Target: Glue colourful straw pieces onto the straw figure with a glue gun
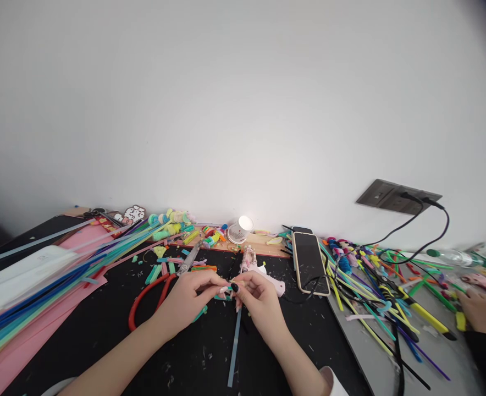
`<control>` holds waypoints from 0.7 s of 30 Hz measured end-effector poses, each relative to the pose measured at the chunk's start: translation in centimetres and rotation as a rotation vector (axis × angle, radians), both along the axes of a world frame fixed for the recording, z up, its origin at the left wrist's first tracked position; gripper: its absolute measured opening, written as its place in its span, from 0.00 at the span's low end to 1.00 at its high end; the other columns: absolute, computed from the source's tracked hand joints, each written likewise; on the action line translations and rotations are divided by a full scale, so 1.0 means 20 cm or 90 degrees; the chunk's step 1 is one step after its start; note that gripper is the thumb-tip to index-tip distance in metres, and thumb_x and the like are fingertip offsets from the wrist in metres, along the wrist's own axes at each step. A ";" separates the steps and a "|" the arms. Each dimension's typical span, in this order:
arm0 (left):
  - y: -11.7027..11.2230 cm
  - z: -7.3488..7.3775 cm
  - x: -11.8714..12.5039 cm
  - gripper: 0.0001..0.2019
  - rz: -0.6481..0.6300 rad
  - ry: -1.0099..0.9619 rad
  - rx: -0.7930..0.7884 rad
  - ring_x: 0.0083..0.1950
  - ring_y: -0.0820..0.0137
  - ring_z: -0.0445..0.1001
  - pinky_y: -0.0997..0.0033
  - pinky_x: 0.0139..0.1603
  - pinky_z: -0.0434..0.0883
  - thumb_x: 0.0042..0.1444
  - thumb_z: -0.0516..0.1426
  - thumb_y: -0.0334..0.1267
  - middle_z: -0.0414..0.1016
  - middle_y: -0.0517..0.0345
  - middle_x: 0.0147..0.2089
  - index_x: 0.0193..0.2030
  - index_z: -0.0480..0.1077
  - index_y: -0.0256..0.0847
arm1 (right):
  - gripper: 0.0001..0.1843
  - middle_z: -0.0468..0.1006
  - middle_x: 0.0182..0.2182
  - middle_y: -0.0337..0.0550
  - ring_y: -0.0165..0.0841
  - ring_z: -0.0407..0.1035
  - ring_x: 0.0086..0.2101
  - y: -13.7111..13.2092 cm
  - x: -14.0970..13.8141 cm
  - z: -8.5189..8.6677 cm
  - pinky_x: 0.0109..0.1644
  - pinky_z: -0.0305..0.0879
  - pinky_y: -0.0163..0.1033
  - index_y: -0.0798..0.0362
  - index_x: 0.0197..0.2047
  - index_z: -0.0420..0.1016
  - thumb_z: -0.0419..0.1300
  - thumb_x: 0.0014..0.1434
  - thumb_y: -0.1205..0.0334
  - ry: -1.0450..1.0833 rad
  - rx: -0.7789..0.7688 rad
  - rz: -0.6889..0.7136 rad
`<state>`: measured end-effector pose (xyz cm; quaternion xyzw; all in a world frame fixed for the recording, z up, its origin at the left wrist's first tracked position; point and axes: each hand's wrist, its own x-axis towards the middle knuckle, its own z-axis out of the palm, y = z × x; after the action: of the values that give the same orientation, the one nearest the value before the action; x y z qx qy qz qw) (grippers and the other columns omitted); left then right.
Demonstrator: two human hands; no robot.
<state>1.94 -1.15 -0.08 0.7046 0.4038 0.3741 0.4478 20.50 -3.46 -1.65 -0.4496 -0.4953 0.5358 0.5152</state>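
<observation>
My left hand [191,300] and my right hand [261,302] meet over the black mat [177,357], fingertips pinched together. A small thing is between them, mostly hidden by the fingers; I cannot make out its kind. Just below the fingertips a pale blue translucent strip [234,352] extends toward me; whether it is held I cannot tell. Behind my right hand lies a pale pink glue gun [274,284]. Scissors with red handles [133,311] rest beside my left hand, blades pointing away. Short cut pieces of teal fuzzy stems [154,273] lie near them.
Long coloured stems [82,275] lie on pink sheets [57,313] at left. A white paper cup [241,228] stands by the wall. At right are a phone [309,261], black cables, yellow-handled pliers [426,316], a bottle [453,257] and another person's hand [484,311].
</observation>
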 end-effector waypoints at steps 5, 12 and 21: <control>0.00 -0.01 0.00 0.13 0.001 0.023 0.045 0.34 0.68 0.79 0.71 0.39 0.70 0.62 0.56 0.36 0.82 0.61 0.30 0.28 0.78 0.44 | 0.21 0.76 0.21 0.35 0.27 0.65 0.18 0.00 0.00 -0.01 0.23 0.65 0.34 0.52 0.32 0.76 0.71 0.52 0.43 0.010 -0.008 -0.001; 0.00 0.00 0.00 0.10 -0.011 0.004 -0.008 0.37 0.65 0.82 0.69 0.40 0.74 0.61 0.57 0.37 0.84 0.59 0.34 0.31 0.79 0.45 | 0.21 0.74 0.19 0.36 0.27 0.62 0.17 -0.01 0.00 0.01 0.21 0.60 0.33 0.52 0.28 0.75 0.71 0.52 0.43 -0.028 0.004 -0.030; 0.01 -0.01 0.00 0.13 0.038 -0.108 -0.125 0.48 0.59 0.84 0.61 0.51 0.78 0.54 0.64 0.40 0.85 0.52 0.48 0.47 0.77 0.44 | 0.18 0.75 0.22 0.37 0.29 0.65 0.20 0.01 0.01 0.00 0.24 0.63 0.34 0.52 0.32 0.76 0.70 0.53 0.45 -0.018 0.025 -0.053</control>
<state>1.90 -1.03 -0.27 0.6110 0.4199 0.4039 0.5358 20.79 -3.35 -1.65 -0.4670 -0.4938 0.4977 0.5389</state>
